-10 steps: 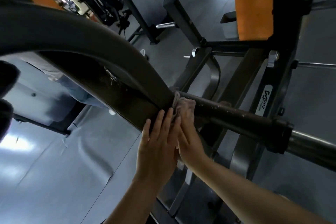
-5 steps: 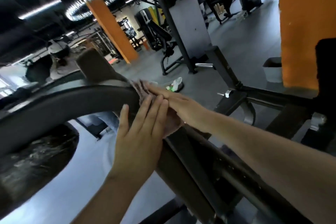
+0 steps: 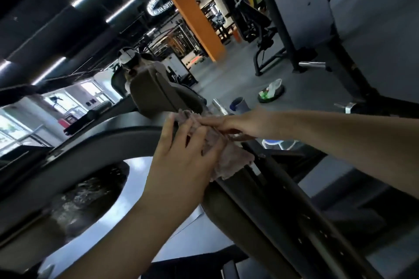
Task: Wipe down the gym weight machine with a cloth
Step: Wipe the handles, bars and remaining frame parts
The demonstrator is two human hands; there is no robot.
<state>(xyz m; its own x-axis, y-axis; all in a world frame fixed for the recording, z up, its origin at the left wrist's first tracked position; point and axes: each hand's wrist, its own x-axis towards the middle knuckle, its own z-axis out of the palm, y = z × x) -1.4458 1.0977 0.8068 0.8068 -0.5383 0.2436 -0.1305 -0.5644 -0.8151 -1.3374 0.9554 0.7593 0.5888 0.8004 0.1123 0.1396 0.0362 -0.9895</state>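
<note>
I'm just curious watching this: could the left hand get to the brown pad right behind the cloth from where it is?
Probably yes. The left hand lies with fingers on the cloth over the curved frame, and the brown pad sits just beyond, with nothing between them.

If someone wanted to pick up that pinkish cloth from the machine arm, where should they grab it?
Probably the loose lower corner of the cloth, which hangs free over the curved machine arm, approached from the lower right. The upper part is pinned flat under the left hand and the right hand, whose straight fingers press it to the metal, so only that bunched corner offers a pinch.
</note>
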